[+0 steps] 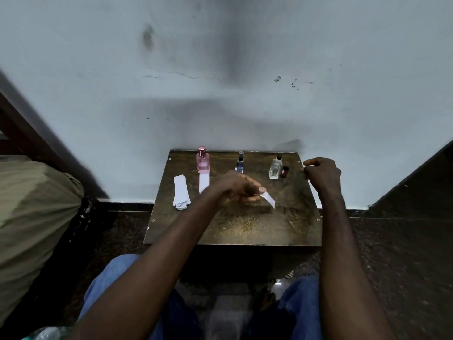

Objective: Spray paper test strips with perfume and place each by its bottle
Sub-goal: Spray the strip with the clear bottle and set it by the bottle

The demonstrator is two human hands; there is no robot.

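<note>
Left hand (239, 188) pinches a paper strip (267, 199); right hand (322, 174) hovers, fingers curled.

three perfume bottles (203, 163), one small red vial (284, 172), one stack of strips (181, 193), perhaps three loose strips (204, 183).

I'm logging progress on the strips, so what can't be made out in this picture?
Head view only.
Blue bottle: its base, and any strip by it, hidden behind the left hand.
Held strip: motion-blurred; sprayed or not cannot be told.
Right hand: curled; whether it pinches anything is too small to see.
Pink bottle label: too small to read.
</note>
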